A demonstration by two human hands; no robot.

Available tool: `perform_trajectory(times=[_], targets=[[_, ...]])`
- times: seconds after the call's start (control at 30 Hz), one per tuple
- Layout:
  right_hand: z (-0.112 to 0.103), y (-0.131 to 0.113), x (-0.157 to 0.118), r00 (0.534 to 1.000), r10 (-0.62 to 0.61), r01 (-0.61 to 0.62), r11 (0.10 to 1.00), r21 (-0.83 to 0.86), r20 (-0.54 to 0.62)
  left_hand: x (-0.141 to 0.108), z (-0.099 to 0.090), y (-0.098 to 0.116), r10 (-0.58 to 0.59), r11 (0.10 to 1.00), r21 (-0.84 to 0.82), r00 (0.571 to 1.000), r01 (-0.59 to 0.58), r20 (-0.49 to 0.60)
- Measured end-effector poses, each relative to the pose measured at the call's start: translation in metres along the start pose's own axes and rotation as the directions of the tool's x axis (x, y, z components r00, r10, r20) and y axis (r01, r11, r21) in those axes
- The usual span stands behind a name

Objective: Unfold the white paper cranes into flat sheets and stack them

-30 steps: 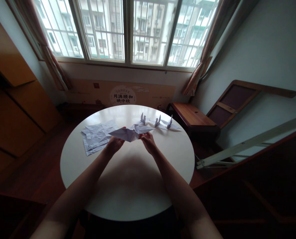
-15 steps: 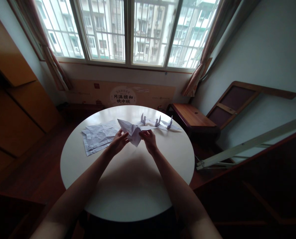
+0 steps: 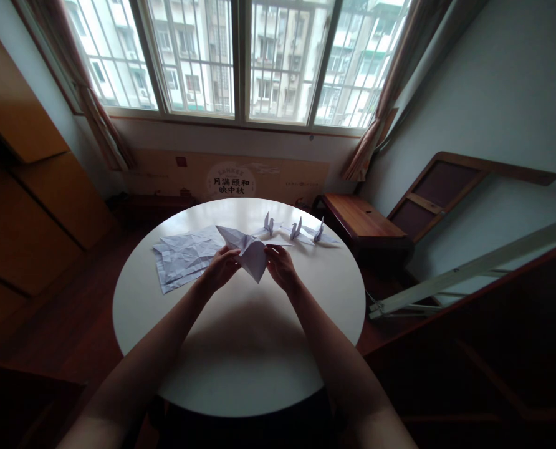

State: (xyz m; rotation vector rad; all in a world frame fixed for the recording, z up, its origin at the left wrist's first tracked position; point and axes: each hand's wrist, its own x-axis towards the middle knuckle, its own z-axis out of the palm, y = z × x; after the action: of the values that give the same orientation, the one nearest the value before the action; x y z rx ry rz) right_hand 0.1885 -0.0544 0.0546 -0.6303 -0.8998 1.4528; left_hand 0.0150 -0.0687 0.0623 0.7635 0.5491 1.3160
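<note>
Left hand (image 3: 222,269) and right hand (image 3: 281,267) pinch opposite sides of a part-shaped origami piece (image 3: 255,255), mid-frame above the white round tabletop (image 3: 254,368). Its pointed flap has just tipped down toward the wearer, showing a broader face; likely wing shaping. Creased paper (image 3: 184,257) lies left, three origami cranes (image 3: 297,230) upper right.
</note>
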Motion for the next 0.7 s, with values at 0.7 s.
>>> perform_trajectory(times=[0.7], targets=[[0.0074, -0.0052, -0.0065, 0.983, 0.089, -0.098, 0.994, 0.051, 0.159, -0.0013, 0.0013, 0.0030, 0.039, 0.997, -0.070, 0.999, -0.041, -0.027]])
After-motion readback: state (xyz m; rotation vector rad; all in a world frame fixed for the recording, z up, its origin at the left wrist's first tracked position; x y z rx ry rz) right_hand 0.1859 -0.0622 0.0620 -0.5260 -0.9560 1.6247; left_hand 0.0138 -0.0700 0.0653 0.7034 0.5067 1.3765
